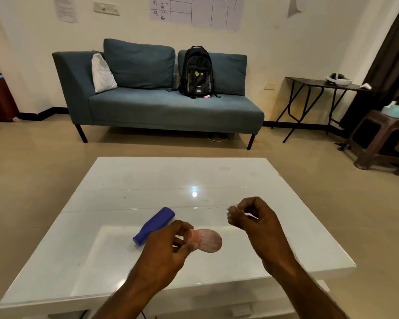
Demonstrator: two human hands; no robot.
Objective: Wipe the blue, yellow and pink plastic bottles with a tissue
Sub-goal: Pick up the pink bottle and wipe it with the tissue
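The left hand is held just above the white worktop at about 6 o'clock, its grip closed round the neck of the pink bottle, thumb and fingers pinching it near the cap end; the bottle is tipped so its rounded body points toward 3 o'clock, and it looks blurred. The right hand is raised at about 4 o'clock, well apart from the pink bottle, with its grip curled nearly closed on a small scrap of white tissue, which pokes out between thumb and fingertips on the 9 o'clock side of the hand. The blue bottle lies on its side on the worktop at about 7 o'clock, just beside the left hand, its length running from 8 o'clock up toward 1 o'clock; whether the hand touches it cannot be told. Past the worktop at 12 o'clock a blue sofa stands against the wall, with a black backpack upright on its seat and a white cushion leaning at its 9 o'clock end
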